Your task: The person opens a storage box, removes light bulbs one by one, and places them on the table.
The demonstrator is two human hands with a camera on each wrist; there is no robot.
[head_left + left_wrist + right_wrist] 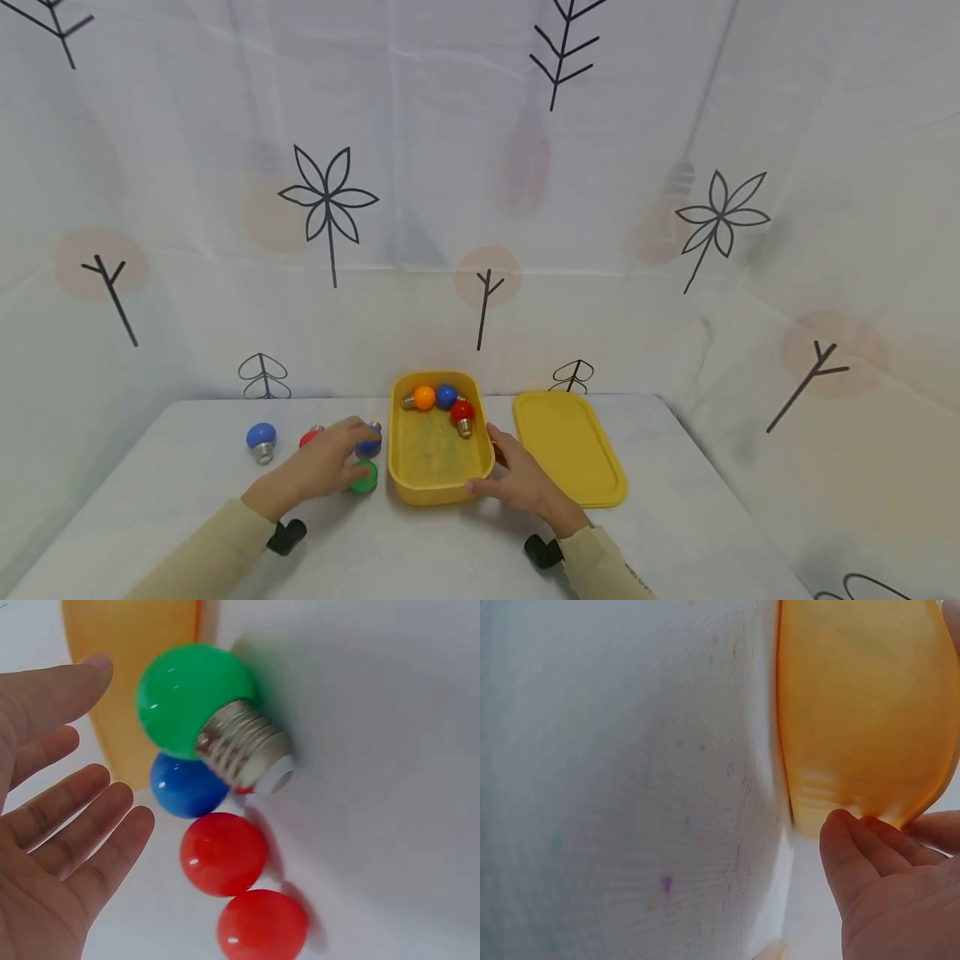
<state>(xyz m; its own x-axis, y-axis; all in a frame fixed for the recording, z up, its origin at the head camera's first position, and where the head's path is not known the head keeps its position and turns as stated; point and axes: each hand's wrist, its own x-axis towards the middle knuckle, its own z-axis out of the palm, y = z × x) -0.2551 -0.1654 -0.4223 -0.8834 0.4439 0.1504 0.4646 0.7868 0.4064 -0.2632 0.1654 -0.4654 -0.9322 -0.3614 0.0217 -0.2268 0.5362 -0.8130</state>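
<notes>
My left hand hovers over loose light bulbs left of the yellow plastic box, its fingers spread and holding nothing. In the left wrist view a green bulb with a metal screw base lies close to the thumb, apart from it. Beyond it are a blue bulb and two red bulbs. My right hand grips the box's near right corner, thumb at the front and fingers along the right side. Inside the box lie an orange bulb, a blue bulb and a red bulb.
A yellow lid lies flat to the right of the box. Another blue bulb lies at the far left of the white table. A white cloth with printed plants hangs behind the table.
</notes>
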